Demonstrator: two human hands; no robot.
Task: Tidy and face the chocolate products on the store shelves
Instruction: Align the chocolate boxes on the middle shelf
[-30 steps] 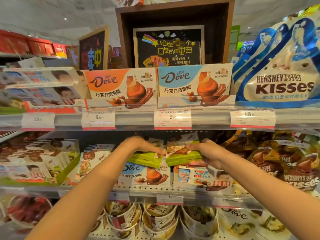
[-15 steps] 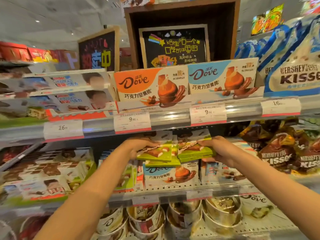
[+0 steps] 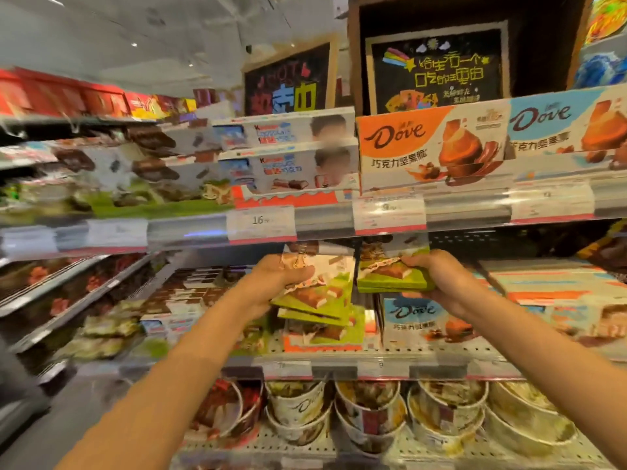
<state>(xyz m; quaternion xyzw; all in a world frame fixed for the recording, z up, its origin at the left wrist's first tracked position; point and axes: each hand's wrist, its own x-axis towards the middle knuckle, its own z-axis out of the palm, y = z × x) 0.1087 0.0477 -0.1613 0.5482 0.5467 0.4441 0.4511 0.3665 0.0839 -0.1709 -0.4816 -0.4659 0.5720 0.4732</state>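
From my head camera, my left hand [image 3: 278, 283] grips a green-edged chocolate box [image 3: 322, 290] with the thumb curled over its top face and the other fingers hidden under it. The box tilts down toward me, just above a loose stack of similar green boxes [image 3: 319, 320] on the middle shelf [image 3: 339, 366]. My right hand [image 3: 441, 283] is clamped on the right end of a second green box [image 3: 390, 278], thumb on top and fingers curled beneath; it sits flatter and looks like 2 boxes pressed together, though the blur leaves me unsure. The 2 held boxes are just beside each other, with a narrow gap between them.

Below my right hand a blue Dove box [image 3: 420, 320] stands facing out on the middle shelf. On the upper shelf [image 3: 322, 225] an orange Dove box [image 3: 427, 147] stands next to another blue Dove box [image 3: 570, 127], with white Kinder boxes [image 3: 288, 154] to their left. Dove tubs [image 3: 298, 408] fill the bottom shelf. A chalkboard sign [image 3: 437, 66] sits above. The left side is smeared by motion.
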